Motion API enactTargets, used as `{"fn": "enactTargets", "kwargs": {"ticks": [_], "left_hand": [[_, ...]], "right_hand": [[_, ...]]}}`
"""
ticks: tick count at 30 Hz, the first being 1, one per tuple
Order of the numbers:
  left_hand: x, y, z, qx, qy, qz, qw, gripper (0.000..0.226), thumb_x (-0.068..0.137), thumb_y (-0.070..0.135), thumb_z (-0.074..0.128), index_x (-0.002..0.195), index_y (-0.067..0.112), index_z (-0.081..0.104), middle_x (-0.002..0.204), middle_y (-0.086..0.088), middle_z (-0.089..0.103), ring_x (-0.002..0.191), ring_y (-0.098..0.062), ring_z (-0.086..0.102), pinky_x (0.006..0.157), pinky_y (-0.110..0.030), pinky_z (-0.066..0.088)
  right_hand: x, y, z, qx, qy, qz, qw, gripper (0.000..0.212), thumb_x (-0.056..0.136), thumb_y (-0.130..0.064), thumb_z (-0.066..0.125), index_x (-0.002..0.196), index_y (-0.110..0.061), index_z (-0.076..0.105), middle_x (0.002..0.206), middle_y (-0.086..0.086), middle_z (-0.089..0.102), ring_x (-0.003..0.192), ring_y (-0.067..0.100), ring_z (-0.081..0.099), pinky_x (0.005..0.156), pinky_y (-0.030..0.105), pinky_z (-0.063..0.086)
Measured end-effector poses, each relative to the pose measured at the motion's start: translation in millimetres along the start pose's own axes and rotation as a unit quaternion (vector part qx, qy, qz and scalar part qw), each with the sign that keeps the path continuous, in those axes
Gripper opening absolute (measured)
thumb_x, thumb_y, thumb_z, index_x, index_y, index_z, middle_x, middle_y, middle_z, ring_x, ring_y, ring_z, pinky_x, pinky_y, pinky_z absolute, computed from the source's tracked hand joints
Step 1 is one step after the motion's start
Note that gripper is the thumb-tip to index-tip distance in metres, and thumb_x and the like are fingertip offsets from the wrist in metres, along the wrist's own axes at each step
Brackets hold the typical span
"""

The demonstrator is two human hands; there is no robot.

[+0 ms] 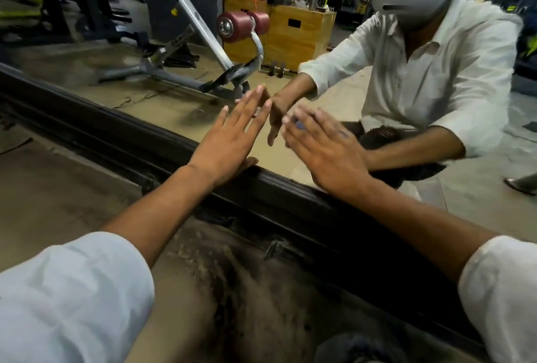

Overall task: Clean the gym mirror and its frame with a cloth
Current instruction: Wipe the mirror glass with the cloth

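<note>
My white left sleeve [72,290] is sitting nearest, and both my forearms are reaching forward over the dusty brown floor [58,188]. Just below my fingers the dark mirror frame [290,191] is running slantwise, and the heel of my left hand [232,136] is touching its top edge. Both hands are lying flat on the gym mirror glass [174,95], fingers straight, gripping nothing. Under the fingertips of my right hand [322,150] a small blue patch [299,126] is showing; I cannot tell whether it is the cloth. Beyond my fingers the glass is reflecting a grey bench with maroon pads [199,24] and a wooden box [299,34].
</note>
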State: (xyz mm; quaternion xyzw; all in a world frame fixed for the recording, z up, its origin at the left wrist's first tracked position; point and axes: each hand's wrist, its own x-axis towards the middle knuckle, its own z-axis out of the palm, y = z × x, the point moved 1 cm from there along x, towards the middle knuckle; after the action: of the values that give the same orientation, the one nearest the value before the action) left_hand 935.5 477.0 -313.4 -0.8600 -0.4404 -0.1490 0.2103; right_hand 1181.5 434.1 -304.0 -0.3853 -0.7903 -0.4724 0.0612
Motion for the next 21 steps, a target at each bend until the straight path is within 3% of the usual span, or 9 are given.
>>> {"fn": "enactTargets", "kwargs": {"ticks": [3, 7, 10, 14, 21], "left_hand": [[0.5, 0.3, 9.4, 0.003, 0.002, -0.01, 1.0, 0.125, 0.093, 0.044, 0.076, 0.167, 0.013, -0.019, 0.172, -0.013, -0.032, 0.163, -0.033, -0.016, 0.13, -0.059, 0.022], [-1.3, -3.2, 10.4, 0.04, 0.003, -0.01, 0.999, 0.125, 0.093, 0.049, 0.074, 0.166, 0.014, -0.022, 0.172, -0.014, -0.033, 0.163, -0.033, -0.017, 0.13, -0.059, 0.021], [-4.2, -15.8, 6.4, 0.056, 0.03, -0.007, 0.998, 0.119, 0.094, 0.046, 0.072, 0.168, 0.013, -0.015, 0.174, -0.014, -0.026, 0.164, -0.032, -0.012, 0.131, -0.056, 0.021], [12.0, -40.6, -9.1, 0.055, 0.057, -0.058, 0.995, 0.119, 0.092, 0.045, 0.074, 0.169, 0.014, -0.011, 0.177, -0.016, -0.016, 0.165, -0.033, -0.006, 0.131, -0.057, 0.019], [26.7, -70.6, -25.2, 0.111, 0.051, -0.017, 0.992, 0.117, 0.091, 0.041, 0.077, 0.17, 0.013, -0.005, 0.177, -0.017, -0.012, 0.165, -0.032, -0.003, 0.131, -0.057, 0.018]], "right_hand": [[-56.2, -40.8, 17.8, 0.021, -0.057, -0.013, 0.998, 0.063, 0.105, -0.011, 0.042, 0.165, -0.007, 0.025, 0.173, 0.017, 0.02, 0.162, 0.035, 0.009, 0.131, 0.05, -0.004], [-91.4, -57.5, 32.1, 0.041, -0.088, -0.016, 0.995, 0.058, 0.106, -0.009, 0.043, 0.162, -0.003, 0.032, 0.17, 0.02, 0.026, 0.16, 0.038, 0.017, 0.131, 0.054, 0.006], [-51.3, -59.5, 34.0, 0.055, -0.072, -0.048, 0.995, 0.056, 0.106, -0.014, 0.041, 0.161, -0.002, 0.035, 0.169, 0.021, 0.03, 0.159, 0.039, 0.021, 0.13, 0.055, -0.001], [16.8, -69.5, 31.4, 0.038, -0.076, -0.078, 0.993, 0.066, 0.103, -0.019, 0.021, 0.165, 0.002, 0.014, 0.173, 0.024, 0.011, 0.161, 0.041, 0.002, 0.123, 0.056, -0.022], [32.3, -62.9, 33.0, 0.088, -0.083, -0.105, 0.987, 0.063, 0.106, -0.021, 0.032, 0.164, 0.001, 0.018, 0.173, 0.024, 0.008, 0.161, 0.042, -0.004, 0.126, 0.056, -0.013]]}}
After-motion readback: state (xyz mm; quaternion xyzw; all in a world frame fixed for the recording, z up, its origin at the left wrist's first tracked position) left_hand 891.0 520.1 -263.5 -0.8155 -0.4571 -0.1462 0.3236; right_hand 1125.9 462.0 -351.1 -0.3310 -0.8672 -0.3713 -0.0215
